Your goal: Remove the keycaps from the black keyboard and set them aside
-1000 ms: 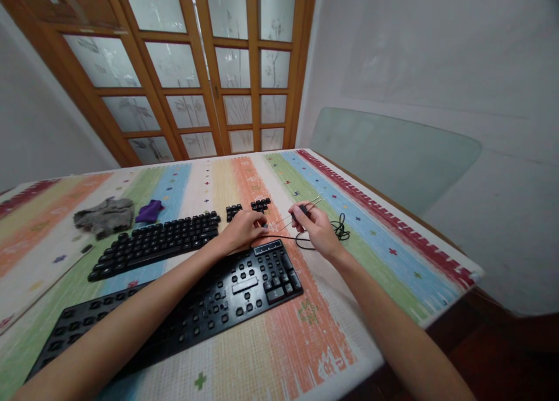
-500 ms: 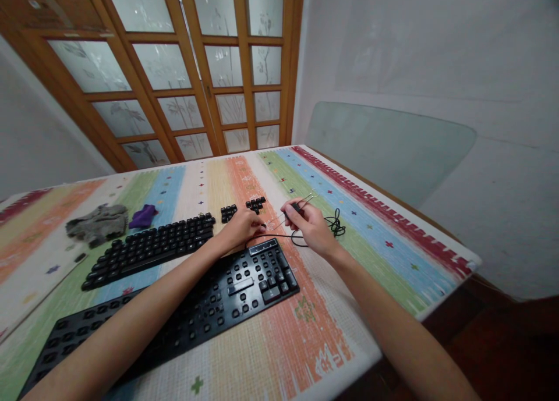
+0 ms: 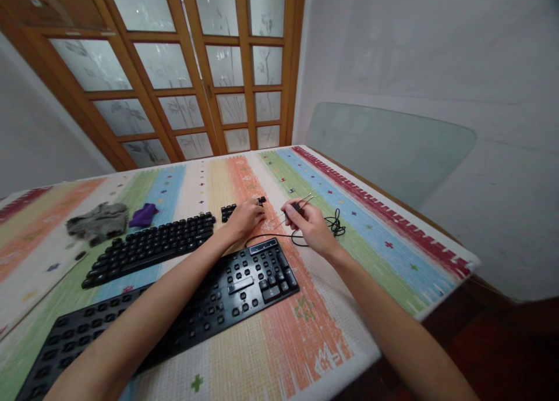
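My right hand (image 3: 309, 220) grips a keycap puller (image 3: 297, 206) by its dark handle, and thin wire loops stick out at both ends. My left hand (image 3: 248, 216) reaches down over a small group of loose black keycaps (image 3: 227, 212), its fingers bent and pressed together. Whatever is under those fingertips is hidden. Below both hands lies a black keyboard (image 3: 240, 316) with most of its key posts bare; several keycaps (image 3: 273, 287) are still on its right end. My left forearm crosses over the keyboard.
Rows of removed keycaps (image 3: 148, 249) lie left of my left arm. Beyond them are a grey cloth (image 3: 98, 223) and a purple cloth (image 3: 143, 215). A black cable (image 3: 335, 223) coils beside my right hand. The striped tablecloth (image 3: 388, 261) covers the table up to its right edge.
My left hand has moved away from the puller, up and slightly left onto the loose keycaps. A small dark piece was at its fingertips before. My right hand stays in place.
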Motion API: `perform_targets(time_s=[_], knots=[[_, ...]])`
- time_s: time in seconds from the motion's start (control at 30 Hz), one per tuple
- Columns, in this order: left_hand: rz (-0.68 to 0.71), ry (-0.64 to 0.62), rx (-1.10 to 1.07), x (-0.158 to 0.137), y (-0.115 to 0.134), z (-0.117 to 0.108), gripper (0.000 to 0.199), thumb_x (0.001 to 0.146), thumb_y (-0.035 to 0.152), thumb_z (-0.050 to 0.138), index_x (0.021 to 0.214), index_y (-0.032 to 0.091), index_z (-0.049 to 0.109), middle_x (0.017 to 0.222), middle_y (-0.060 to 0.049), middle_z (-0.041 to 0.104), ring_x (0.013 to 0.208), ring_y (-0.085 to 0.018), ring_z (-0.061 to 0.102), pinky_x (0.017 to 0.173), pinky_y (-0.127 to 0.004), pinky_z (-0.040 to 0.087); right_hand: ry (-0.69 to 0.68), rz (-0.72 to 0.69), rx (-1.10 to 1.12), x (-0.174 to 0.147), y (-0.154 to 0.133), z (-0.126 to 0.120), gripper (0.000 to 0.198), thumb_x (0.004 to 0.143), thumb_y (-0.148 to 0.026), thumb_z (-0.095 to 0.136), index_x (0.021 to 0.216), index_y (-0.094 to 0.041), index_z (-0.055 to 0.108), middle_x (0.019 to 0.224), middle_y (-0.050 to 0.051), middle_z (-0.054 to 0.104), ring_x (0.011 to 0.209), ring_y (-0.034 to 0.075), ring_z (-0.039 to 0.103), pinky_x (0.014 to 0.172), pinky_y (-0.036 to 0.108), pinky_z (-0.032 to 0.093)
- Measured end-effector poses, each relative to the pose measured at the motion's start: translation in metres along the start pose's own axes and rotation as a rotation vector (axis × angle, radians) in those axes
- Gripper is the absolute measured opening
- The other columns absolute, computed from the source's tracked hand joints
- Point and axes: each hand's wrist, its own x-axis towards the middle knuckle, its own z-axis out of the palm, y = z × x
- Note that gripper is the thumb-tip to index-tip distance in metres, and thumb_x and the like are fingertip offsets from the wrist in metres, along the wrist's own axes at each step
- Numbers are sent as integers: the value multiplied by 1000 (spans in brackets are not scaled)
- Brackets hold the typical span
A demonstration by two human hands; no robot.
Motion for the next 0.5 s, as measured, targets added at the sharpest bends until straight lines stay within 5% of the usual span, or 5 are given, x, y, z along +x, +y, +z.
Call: perform_targets(time_s=[0.5], knots=[[-27,81,13,5,-6,7,15,87,22,61,81,16,74,83,-6,55,81,-19,53,73,-31,44,-31,-6,-4,0,1,-1,44,85,-61,57,88,-17,59,66,0,57,59,13,54,58,26,43]])
